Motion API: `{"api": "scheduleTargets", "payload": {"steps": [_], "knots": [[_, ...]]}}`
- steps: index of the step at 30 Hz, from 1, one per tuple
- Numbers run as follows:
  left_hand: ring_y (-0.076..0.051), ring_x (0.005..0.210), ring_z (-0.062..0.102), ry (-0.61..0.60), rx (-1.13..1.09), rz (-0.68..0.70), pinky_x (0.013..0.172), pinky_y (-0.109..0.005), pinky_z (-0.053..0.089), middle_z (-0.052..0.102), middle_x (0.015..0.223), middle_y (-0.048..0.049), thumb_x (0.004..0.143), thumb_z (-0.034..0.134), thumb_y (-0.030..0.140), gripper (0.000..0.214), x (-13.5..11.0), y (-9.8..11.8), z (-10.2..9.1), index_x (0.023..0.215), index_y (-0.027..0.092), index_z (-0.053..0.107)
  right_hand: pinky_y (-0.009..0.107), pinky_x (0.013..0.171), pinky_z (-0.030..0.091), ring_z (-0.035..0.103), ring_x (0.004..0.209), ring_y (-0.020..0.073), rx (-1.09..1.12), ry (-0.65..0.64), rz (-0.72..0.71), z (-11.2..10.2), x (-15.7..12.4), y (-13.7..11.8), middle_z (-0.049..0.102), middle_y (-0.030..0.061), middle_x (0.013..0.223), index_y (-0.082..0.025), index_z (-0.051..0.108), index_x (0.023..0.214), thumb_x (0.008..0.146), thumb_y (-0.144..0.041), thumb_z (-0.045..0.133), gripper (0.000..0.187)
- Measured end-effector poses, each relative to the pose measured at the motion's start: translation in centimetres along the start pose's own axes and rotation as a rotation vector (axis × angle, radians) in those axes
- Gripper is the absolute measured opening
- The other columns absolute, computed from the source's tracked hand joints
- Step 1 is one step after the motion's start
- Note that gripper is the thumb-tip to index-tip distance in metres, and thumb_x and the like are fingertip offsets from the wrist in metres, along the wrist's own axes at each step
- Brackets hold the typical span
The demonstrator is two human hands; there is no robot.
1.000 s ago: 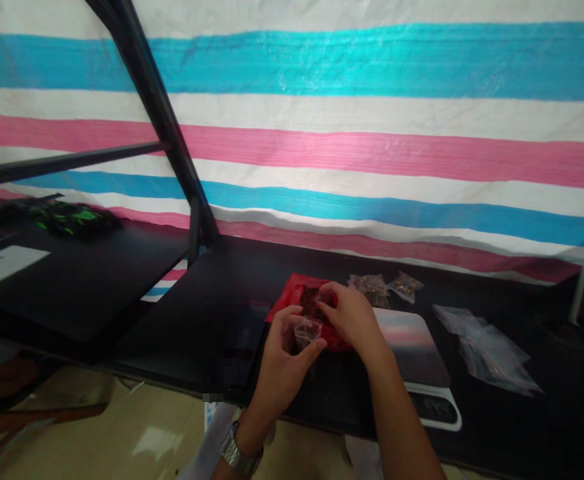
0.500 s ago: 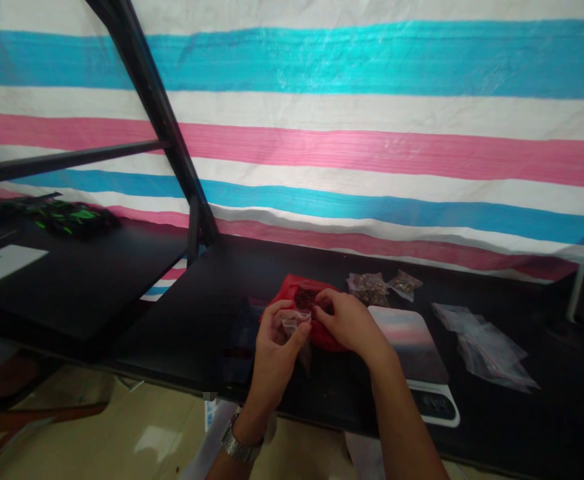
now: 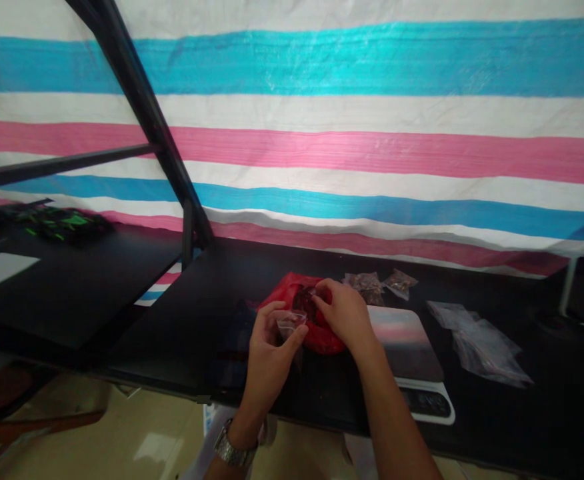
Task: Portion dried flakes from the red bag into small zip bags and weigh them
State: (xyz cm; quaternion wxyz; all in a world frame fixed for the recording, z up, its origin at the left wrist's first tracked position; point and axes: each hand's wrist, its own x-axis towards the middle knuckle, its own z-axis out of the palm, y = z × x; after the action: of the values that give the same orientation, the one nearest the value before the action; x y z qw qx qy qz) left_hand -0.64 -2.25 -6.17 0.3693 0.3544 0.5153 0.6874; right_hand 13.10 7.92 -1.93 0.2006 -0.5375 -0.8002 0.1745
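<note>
My left hand (image 3: 268, 350) is closed round a small clear plastic bag (image 3: 291, 325), pinching its mouth between thumb and fingers just above the black table (image 3: 212, 300). My right hand (image 3: 343, 313) has its fingertips pinched together inside an open red bag (image 3: 292, 293) holding dark dried bits. What those fingertips hold is too small to make out. The red bag lies on the table right behind both hands.
A white kitchen scale (image 3: 412, 353) sits right of my hands. Two small filled clear bags (image 3: 379, 283) lie behind it, and a heap of empty clear bags (image 3: 477, 340) to its right. A black frame post (image 3: 172, 180) rises at left before a striped tarp.
Both hands have shifted slightly left and away with the view. My right hand has dipped back into the red bag, while the left keeps hold of the small clear bag.
</note>
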Motion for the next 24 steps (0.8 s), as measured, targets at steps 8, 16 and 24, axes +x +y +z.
{"api": "scheduleTargets", "payload": {"steps": [8,16,24], "knots": [[-0.018,0.087,0.075,0.008,-0.066,-0.014,0.083,-0.031,0.058,0.077,0.095,-0.0016,0.074,0.091,0.039,0.055,0.8,-0.2,0.7,0.118,0.021,0.061,0.035,0.089,0.047,0.071,0.106,0.0259,-0.009,-0.055,-0.012,1.6,0.4,-2.1,0.081,0.0081,0.112,-0.024,0.075,0.115,0.098,-0.023,0.068,0.019],[-0.015,0.078,0.077,0.074,-0.249,-0.079,0.076,-0.026,0.059,0.078,0.093,-0.0008,0.067,0.097,0.049,0.072,1.3,-0.6,0.7,0.121,0.022,0.060,0.032,0.087,0.050,0.076,0.103,0.0239,0.227,-0.124,-0.069,1.5,0.1,-1.0,0.083,0.0069,0.112,-0.022,0.076,0.110,0.098,-0.022,0.065,0.017],[-0.016,0.074,0.077,0.028,-0.202,-0.054,0.073,-0.027,0.060,0.078,0.090,0.0003,0.069,0.096,0.049,0.067,1.0,0.3,0.7,0.119,0.023,0.061,0.031,0.088,0.054,0.076,0.097,0.0198,0.392,-0.128,-0.020,1.3,0.2,1.1,0.082,0.0061,0.108,-0.022,0.076,0.109,0.098,-0.023,0.062,0.018]]}}
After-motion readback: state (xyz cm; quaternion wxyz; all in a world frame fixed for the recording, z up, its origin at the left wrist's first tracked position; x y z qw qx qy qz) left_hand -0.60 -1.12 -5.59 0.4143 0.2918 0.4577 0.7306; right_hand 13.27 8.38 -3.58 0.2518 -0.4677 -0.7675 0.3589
